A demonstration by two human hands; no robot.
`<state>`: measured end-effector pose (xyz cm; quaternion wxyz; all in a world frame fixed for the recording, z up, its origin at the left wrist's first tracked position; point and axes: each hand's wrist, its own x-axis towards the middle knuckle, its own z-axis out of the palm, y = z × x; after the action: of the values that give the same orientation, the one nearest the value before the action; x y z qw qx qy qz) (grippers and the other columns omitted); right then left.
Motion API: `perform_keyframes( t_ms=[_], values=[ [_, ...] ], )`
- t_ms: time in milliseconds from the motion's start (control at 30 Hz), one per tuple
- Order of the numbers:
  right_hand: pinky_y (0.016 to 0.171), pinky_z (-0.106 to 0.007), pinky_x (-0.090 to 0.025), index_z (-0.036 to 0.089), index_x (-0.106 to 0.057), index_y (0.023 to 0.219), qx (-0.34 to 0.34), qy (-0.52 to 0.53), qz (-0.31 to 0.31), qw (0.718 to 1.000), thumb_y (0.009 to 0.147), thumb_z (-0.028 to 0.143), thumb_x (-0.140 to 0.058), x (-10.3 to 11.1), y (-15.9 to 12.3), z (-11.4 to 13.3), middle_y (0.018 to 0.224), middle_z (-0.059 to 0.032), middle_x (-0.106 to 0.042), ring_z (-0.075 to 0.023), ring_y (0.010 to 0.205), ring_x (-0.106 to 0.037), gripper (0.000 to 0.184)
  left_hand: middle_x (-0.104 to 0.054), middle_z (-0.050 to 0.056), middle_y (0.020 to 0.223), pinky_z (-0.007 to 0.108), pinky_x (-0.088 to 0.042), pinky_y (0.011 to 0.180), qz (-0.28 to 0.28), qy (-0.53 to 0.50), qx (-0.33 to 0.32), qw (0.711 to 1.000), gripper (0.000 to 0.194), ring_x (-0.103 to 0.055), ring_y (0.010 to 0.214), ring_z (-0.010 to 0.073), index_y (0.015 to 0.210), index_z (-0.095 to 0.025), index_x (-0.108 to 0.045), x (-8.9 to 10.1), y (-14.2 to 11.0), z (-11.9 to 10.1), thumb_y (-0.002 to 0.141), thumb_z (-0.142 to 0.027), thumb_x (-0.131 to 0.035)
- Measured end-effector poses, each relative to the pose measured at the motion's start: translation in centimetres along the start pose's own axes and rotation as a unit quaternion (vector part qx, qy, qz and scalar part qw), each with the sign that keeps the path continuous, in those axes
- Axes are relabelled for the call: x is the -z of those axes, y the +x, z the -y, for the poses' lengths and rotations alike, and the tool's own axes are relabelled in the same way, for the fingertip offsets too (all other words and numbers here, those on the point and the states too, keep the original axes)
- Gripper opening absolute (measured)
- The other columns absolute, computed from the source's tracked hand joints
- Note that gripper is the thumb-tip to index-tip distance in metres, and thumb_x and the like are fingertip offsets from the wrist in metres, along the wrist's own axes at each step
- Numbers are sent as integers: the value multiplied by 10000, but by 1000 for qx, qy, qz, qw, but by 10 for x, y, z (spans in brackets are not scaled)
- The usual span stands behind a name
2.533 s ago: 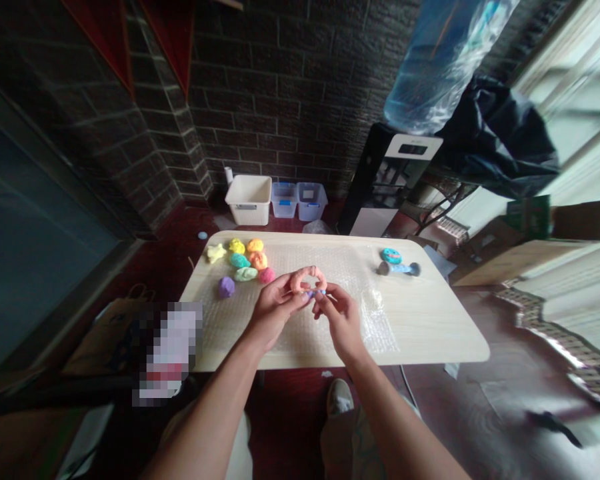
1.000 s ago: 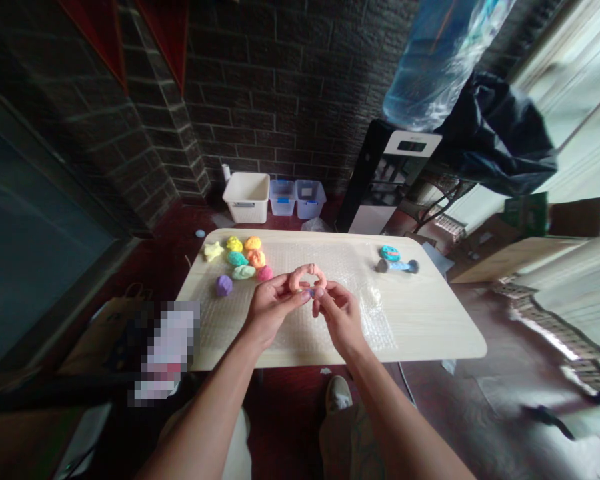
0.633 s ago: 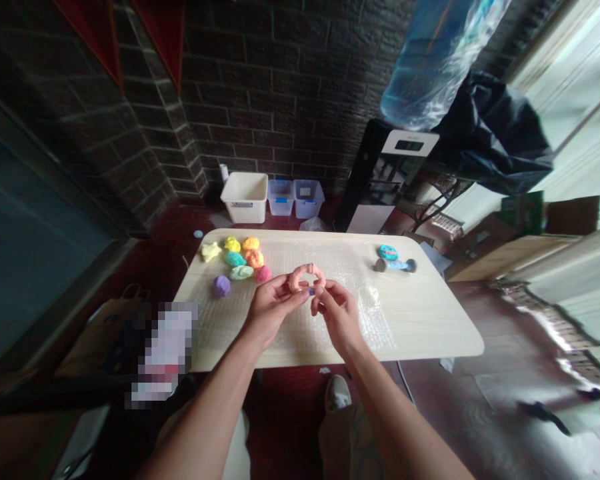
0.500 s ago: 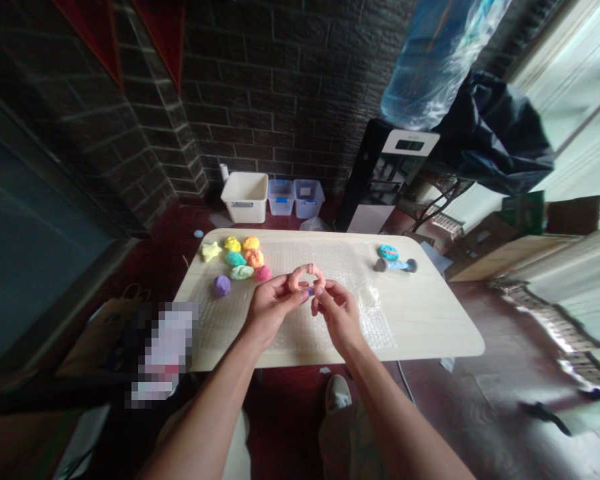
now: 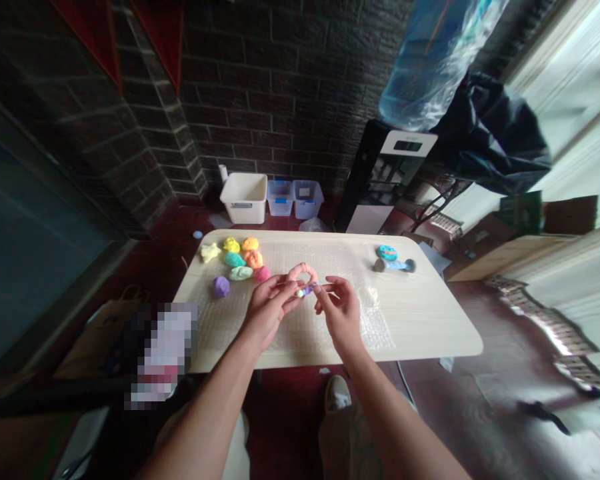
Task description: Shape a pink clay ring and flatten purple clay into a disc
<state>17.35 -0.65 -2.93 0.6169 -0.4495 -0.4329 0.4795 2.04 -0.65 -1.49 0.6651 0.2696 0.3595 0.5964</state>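
Over the middle of the table, a peach-pink modelling clay ring (image 5: 303, 268) is held up, with a small purple and pale green section along its near side. My left hand (image 5: 269, 307) grips the ring's left side between thumb and fingers. At its right end, my right hand (image 5: 341, 310) pinches the purple part with the thumb, the other fingers bent behind. To the left lie a purple clay ball (image 5: 221, 287), a pink lump (image 5: 262, 274), a pale green lump (image 5: 241, 273) and several yellow, orange and teal lumps. A whitish lump (image 5: 370, 295) sits right of my right hand.
Bubble wrap (image 5: 380, 330) covers the middle of the pale table (image 5: 435, 327). At the right stand a blue dumbbell-shaped piece with grey ends (image 5: 396, 265) and a teal disc (image 5: 387, 252). Beyond the table are plastic bins (image 5: 245, 207) and a water dispenser (image 5: 375, 180).
The ring has shifted slightly left and turned, so its purple and pale green section shows more. My right hand's fingers have loosened and spread a little; the left hand stays on the ring.
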Motion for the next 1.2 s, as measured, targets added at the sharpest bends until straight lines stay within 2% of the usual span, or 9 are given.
perform_keyframes(
  t_ms=[167,300,467,733,967,1200],
  values=[
    [480,-243,-485,249,-594,1212,46,-141,14,989,754,409,-920,-2,-11,4,951,-14,-707,-150,636,-664,585,-807,94,1056,253,-565,835,-2,0,-5,1000,301,-748,1011,191,912,-146,-744,0,0,2,732,-272,-950],
    [491,-249,-510,234,-653,1175,64,-194,28,979,800,413,-884,-3,-14,4,978,-37,-721,-160,664,-688,475,-807,109,1086,264,-561,841,13,9,4,1000,281,-743,1030,200,898,-140,-741,-1,-3,1,746,-264,-943],
    [528,-264,-556,225,-683,1191,70,-199,37,977,821,429,-867,-1,-11,2,1002,-54,-742,-155,660,-697,462,-814,107,1089,290,-551,889,24,22,5,999,277,-739,1067,213,906,-155,-738,-2,-4,1,744,-258,-939],
    [555,-282,-565,225,-689,1220,75,-197,43,977,845,434,-841,2,-10,1,1002,-63,-754,-150,640,-689,455,-815,115,1097,310,-546,910,27,23,8,999,277,-735,1087,225,908,-153,-745,-1,-3,0,742,-266,-936],
    [556,-285,-569,217,-702,1217,75,-197,37,977,847,427,-831,2,-9,1,979,-69,-764,-153,627,-687,444,-819,126,1105,290,-550,873,25,25,6,999,247,-747,1046,215,913,-146,-752,0,-2,0,775,-275,-912],
    [581,-286,-580,195,-705,1232,71,-181,39,980,858,360,-802,1,-10,4,960,-69,-761,-154,646,-692,420,-821,120,1081,289,-558,851,8,21,12,1000,280,-752,1027,215,914,-143,-746,-2,-2,-1,745,-267,-931]
  ],
)
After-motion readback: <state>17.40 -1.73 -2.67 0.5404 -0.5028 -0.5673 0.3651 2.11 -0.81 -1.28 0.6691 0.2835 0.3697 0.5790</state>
